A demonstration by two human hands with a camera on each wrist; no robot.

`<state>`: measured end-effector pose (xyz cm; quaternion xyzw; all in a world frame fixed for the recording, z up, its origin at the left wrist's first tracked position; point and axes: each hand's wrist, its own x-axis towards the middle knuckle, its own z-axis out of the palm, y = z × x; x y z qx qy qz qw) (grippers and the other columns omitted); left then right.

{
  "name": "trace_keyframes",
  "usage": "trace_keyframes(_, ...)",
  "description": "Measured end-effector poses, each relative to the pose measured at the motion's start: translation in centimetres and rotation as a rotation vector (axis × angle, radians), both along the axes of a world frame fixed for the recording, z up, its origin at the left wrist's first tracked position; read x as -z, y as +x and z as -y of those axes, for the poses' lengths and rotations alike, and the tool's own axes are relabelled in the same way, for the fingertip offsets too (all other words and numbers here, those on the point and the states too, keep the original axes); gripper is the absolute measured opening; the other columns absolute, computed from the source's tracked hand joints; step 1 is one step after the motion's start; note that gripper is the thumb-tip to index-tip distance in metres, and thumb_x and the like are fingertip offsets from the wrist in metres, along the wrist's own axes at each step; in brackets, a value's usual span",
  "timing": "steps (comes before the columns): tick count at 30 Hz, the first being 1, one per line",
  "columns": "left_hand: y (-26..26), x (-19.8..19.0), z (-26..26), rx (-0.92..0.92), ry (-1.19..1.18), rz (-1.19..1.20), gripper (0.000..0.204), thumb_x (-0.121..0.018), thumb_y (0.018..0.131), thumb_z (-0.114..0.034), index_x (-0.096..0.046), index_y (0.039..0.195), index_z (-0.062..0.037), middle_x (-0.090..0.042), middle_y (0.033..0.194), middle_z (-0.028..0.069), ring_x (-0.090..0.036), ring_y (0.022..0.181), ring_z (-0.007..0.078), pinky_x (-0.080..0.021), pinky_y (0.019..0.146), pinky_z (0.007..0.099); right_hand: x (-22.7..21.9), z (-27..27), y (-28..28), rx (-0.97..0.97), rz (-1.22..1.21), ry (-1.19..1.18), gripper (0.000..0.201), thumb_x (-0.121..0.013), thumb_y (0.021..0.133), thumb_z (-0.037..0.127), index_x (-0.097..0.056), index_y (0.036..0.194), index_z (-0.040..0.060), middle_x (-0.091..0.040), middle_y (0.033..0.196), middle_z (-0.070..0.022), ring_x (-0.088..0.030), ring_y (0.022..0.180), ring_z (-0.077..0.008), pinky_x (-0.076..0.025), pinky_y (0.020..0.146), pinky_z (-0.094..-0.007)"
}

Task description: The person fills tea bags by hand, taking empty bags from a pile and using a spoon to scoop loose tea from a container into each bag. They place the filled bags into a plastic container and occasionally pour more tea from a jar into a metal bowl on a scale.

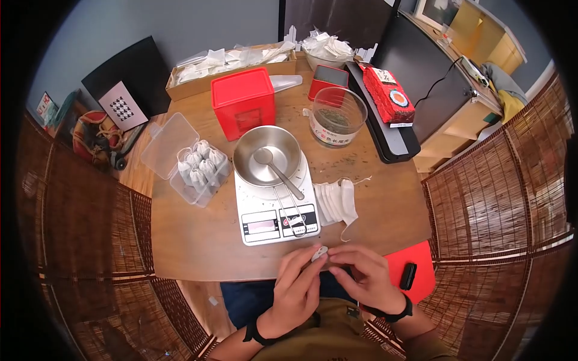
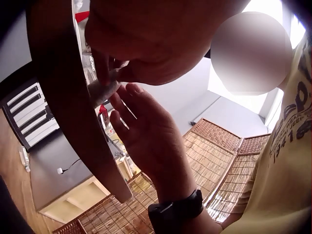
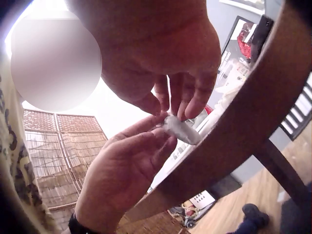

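Observation:
A small white drawstring tea bag (image 3: 181, 130), filled and rounded, is held at the table's front edge. My left hand (image 1: 295, 292) pinches it near its neck; in the right wrist view the left fingers (image 3: 153, 122) meet at the gathered top. My right hand (image 1: 368, 278) is close beside it, thumb and fingers bent together at the bag's string (image 3: 169, 95), which runs up from the neck between them. From the left wrist view, the bag (image 2: 102, 91) is partly covered by the fingers.
Behind the hands stands a white scale (image 1: 253, 198) bearing a steel bowl (image 1: 244, 150) and spoon. Flat cloth bags (image 1: 337, 201) lie to its right, a plastic box (image 1: 201, 195) of filled bags to its left. Farther back are a red tin (image 1: 241, 90) and a tea tub (image 1: 334, 135).

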<state>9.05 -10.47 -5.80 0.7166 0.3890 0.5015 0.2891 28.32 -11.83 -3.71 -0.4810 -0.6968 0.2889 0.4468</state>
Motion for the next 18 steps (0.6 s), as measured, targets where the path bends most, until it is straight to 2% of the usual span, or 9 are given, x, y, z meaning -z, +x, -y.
trace_keyframes(2, 0.2, 0.4, 0.0, 0.020, -0.011, -0.012, 0.034, -0.069, 0.092, 0.016, -0.073, 0.125, 0.0048, -0.072, 0.133, 0.0232, -0.071, 0.113, 0.0392, -0.057, 0.099, 0.0414, 0.5, 0.2, -0.6, 0.063, -0.005, 0.006, 0.027, -0.084, 0.091, -0.004, -0.075, 0.116, -0.0031, -0.076, 0.119, -0.0171, -0.078, 0.097, -0.0266, -0.064, 0.085, -0.0348)
trace_keyframes(5, 0.5, 0.9, 0.3, 0.006, -0.056, 0.121, 0.039, -0.069, 0.092, 0.016, -0.068, 0.130, 0.0054, -0.073, 0.128, 0.0235, -0.071, 0.111, 0.0411, -0.058, 0.096, 0.0427, 1.3, 0.5, -1.1, 0.139, -0.021, 0.005, 0.026, -0.084, 0.090, -0.003, -0.076, 0.114, -0.0031, -0.077, 0.118, -0.0171, -0.079, 0.097, -0.0272, -0.065, 0.084, -0.0354)
trace_keyframes(7, 0.6, 0.9, 0.5, 0.001, -0.196, 0.181, 0.035, -0.069, 0.094, 0.015, -0.066, 0.128, 0.0060, -0.074, 0.127, 0.0244, -0.073, 0.107, 0.0391, -0.060, 0.092, 0.0395, 1.4, 0.5, -1.2, 0.154, -0.030, 0.002, 0.024, -0.084, 0.090, -0.003, -0.076, 0.113, -0.0030, -0.077, 0.118, -0.0172, -0.079, 0.098, -0.0275, -0.065, 0.083, -0.0353)
trace_keyframes(9, 0.5, 0.9, 0.3, 0.006, -0.190, 0.167, 0.034, -0.070, 0.094, 0.015, -0.067, 0.127, 0.0057, -0.074, 0.126, 0.0235, -0.073, 0.105, 0.0372, -0.060, 0.089, 0.0378, 1.1, 0.2, -1.2, 0.146, 0.077, 0.098, 0.022, -0.084, 0.089, -0.003, -0.077, 0.110, -0.0028, -0.079, 0.117, -0.0177, -0.080, 0.098, -0.0285, -0.065, 0.082, -0.0350)
trace_keyframes(11, 0.3, 1.0, 0.1, 0.011, -0.184, 0.152, 0.033, -0.071, 0.094, 0.014, -0.068, 0.126, 0.0053, -0.074, 0.124, 0.0225, -0.074, 0.103, 0.0354, -0.060, 0.086, 0.0361, 0.9, 0.2, -1.4, 0.152, 0.077, 0.097, 0.022, -0.084, 0.089, -0.003, -0.077, 0.110, -0.0028, -0.079, 0.117, -0.0180, -0.080, 0.099, -0.0291, -0.065, 0.083, -0.0353)
trace_keyframes(13, 0.0, 1.0, 0.1, 0.062, -0.235, 0.142, 0.027, -0.068, 0.099, 0.013, -0.068, 0.126, 0.0055, -0.070, 0.128, 0.0193, -0.073, 0.108, 0.0212, -0.062, 0.084, 0.0291, 0.8, 0.3, -1.4, 0.157, 0.078, 0.093, 0.022, -0.084, 0.089, -0.003, -0.077, 0.110, -0.0028, -0.080, 0.117, -0.0182, -0.080, 0.099, -0.0297, -0.065, 0.083, -0.0356)
trace_keyframes(18, -0.3, 1.1, -0.2, 0.103, -0.325, 0.208, 0.022, -0.070, 0.100, 0.012, -0.069, 0.120, 0.0052, -0.067, 0.124, 0.0146, -0.069, 0.099, 0.0148, -0.058, 0.082, 0.0255, 0.7, 0.5, -1.5, 0.164, 0.075, 0.064, 0.017, -0.080, 0.091, -0.006, -0.074, 0.108, -0.0040, -0.080, 0.117, -0.0198, -0.081, 0.101, -0.0310, -0.065, 0.087, -0.0369)
